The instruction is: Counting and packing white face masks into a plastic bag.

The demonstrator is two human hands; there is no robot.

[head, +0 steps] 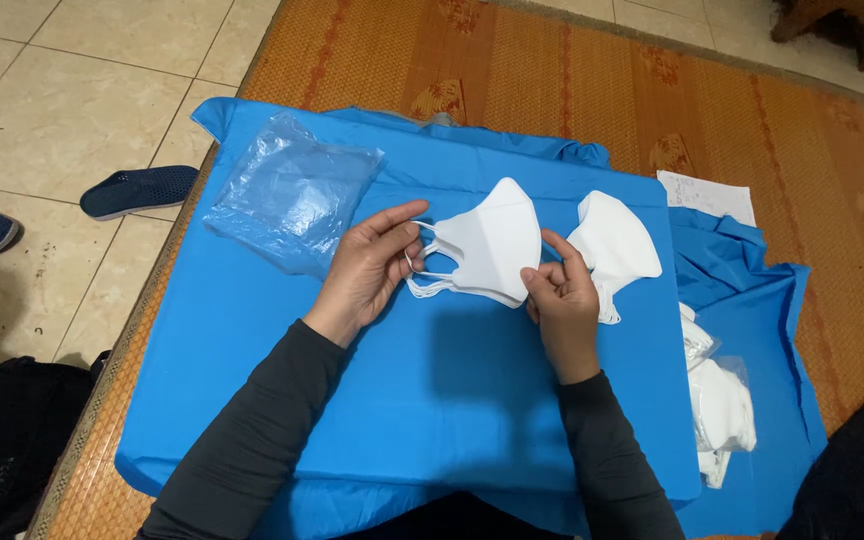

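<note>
White folded mask (487,245) sits just above the middle of the blue board (452,400), held off it between both hands. Looks light, soft and floppy; thin fabric should crease easily, and the ear loops are the natural grip points. Left hand (372,270) has fingers hooked through the loops at the mask's left edge. Right hand (562,295) pinches its lower right edge, thumb on top. Both forearms angle inward, wrists low over the board. A second mask (614,245) lies just right of the held one, and a clear plastic bag (287,195) lies left of it.

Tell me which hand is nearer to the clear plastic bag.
Left. The left hand sits just beside the clear plastic bag; the right hand is farther off, across the white face mask.
</note>
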